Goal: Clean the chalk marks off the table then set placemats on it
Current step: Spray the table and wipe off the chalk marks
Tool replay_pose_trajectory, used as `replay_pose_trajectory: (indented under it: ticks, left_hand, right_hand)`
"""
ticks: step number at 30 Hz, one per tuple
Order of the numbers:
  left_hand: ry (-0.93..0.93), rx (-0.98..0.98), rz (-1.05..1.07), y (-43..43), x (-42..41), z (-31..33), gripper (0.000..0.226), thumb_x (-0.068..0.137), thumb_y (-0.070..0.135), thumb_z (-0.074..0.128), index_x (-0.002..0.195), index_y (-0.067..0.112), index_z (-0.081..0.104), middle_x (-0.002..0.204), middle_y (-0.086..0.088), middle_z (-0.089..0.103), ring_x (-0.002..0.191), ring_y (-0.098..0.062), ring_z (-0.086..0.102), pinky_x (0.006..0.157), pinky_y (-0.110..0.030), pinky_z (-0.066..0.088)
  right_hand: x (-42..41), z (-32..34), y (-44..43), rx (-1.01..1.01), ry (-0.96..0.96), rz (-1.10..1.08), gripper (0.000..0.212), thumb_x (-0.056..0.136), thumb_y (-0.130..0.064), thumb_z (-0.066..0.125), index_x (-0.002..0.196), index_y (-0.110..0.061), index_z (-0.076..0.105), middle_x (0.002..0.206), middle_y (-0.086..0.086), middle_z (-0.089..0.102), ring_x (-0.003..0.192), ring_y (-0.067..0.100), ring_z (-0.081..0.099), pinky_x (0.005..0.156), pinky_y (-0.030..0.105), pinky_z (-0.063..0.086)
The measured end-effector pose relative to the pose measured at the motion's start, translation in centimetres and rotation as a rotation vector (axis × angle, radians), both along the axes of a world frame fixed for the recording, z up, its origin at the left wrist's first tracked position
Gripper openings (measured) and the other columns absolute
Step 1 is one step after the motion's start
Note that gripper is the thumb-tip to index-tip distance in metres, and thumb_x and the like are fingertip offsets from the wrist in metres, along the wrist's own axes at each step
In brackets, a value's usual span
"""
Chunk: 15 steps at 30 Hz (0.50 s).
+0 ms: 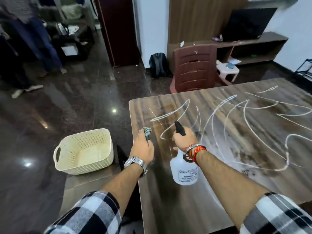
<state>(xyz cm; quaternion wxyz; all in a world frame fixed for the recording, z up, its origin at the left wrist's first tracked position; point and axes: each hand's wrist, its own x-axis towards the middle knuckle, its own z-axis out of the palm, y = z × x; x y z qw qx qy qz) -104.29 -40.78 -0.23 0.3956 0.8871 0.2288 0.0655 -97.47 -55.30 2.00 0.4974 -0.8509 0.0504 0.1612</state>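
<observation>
Spreading across the wooden table, white chalk marks loop uncleaned; my right hand curls round the spray bottle above its left part, my left hand clutching a bunched cloth nearby.

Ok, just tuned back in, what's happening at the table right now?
A person is at the wooden table, with the cleaning not yet done. The right grip holds a white spray bottle by its black trigger head, nozzle pointing over the tabletop. The left grip holds a bunched cloth near the table's left edge. White chalk marks cover much of the top. A cream basket sits left of the table. No placemats are in view.
</observation>
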Motion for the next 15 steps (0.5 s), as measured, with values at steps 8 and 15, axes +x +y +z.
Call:
replay_pose_trajectory:
  ticks: [8, 15]
  left_hand:
    - [0.008, 0.054, 0.098, -0.5, 1.3, -0.9, 0.040, 0.090, 0.010, 0.042, 0.129, 0.020, 0.045, 0.095, -0.008, 0.065, 0.079, -0.025, 0.063, 0.070, -0.028, 0.042]
    - [0.033, 0.075, 0.137, 1.0, 4.8, -1.4, 0.040, 0.090, 0.012, 0.043, 0.129, 0.017, 0.045, 0.114, -0.014, 0.064, 0.097, -0.033, 0.061, 0.083, -0.035, 0.046]
  right_hand:
    - [4.2, -0.6, -1.3, -0.002, 0.123, 0.115, 0.021, 0.087, -0.009, 0.051, 0.100, 0.004, 0.062, 0.093, 0.017, 0.060, 0.062, 0.023, 0.060, 0.035, 0.014, 0.046]
    - [8.0, -0.5, 0.1, -0.034, 0.168, 0.152, 0.022, 0.089, -0.016, 0.052, 0.108, -0.004, 0.053, 0.092, 0.009, 0.058, 0.073, 0.026, 0.065, 0.043, 0.024, 0.052]
